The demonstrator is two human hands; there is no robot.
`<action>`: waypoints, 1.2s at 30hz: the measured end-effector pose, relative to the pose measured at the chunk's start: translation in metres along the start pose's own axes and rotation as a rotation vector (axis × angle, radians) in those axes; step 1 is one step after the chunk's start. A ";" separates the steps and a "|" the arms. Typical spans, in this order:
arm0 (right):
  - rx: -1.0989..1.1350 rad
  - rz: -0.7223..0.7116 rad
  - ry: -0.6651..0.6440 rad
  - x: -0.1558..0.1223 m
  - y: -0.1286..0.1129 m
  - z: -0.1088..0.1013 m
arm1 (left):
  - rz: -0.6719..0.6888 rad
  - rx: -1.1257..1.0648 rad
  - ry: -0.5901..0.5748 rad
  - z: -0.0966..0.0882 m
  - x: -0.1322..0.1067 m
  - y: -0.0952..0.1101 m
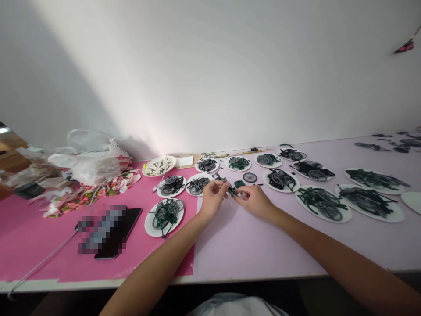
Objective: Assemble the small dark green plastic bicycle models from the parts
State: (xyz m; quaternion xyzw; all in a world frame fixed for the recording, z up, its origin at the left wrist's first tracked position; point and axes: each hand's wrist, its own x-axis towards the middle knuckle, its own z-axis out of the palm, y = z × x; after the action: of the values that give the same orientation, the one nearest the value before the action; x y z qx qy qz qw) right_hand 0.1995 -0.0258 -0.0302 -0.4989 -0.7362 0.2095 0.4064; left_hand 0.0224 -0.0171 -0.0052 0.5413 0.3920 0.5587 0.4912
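Observation:
Over the lilac part of the table, my left hand (213, 196) and my right hand (255, 199) meet with bent, pinching fingers. Between their fingertips is a small dark green model bicycle part (232, 191); its exact shape is partly covered by the fingers. Just beyond my right hand lie a loose grey spoked wheel (250, 177) and a dark green piece (239, 184). A plate of dark bicycle parts (198, 186) sits close to the left of my left hand. Farther back stands a plate with green parts (238, 163).
Several plates of wheels and frames spread rightward, among them a large plate (324, 204). On the pink cover (131, 267) lie a dark phone-like device (130, 226), a cable, and petal-like pieces (70, 199). A plastic bag (90, 160) and a bowl of pale pieces (160, 166) stand behind.

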 end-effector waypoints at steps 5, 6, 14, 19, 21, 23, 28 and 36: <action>-0.032 -0.037 0.021 0.000 0.007 0.002 | 0.007 0.007 0.006 -0.001 0.000 -0.001; -0.037 -0.043 0.024 0.000 0.008 0.002 | 0.008 0.010 0.005 -0.001 0.000 -0.001; -0.032 -0.086 0.074 0.000 0.008 0.003 | 0.004 0.024 0.026 -0.002 0.003 -0.004; -0.022 -0.107 0.078 -0.001 0.005 0.001 | 0.025 0.055 0.057 -0.003 0.005 -0.009; -0.019 -0.116 0.075 -0.001 0.002 0.000 | 0.040 0.070 0.068 -0.004 0.006 -0.011; -0.017 -0.119 0.078 -0.001 0.000 -0.001 | 0.045 0.083 0.076 -0.004 0.006 -0.013; -0.023 -0.107 0.076 -0.001 0.000 0.000 | 0.013 0.075 0.070 -0.003 0.004 -0.018; -0.021 -0.071 0.013 -0.001 0.006 0.001 | 0.014 0.055 0.054 -0.001 0.002 -0.019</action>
State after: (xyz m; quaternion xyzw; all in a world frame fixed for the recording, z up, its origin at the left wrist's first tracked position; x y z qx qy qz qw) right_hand 0.2024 -0.0239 -0.0353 -0.4782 -0.7530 0.1839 0.4130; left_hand 0.0239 -0.0113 -0.0235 0.5421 0.4166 0.5653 0.4615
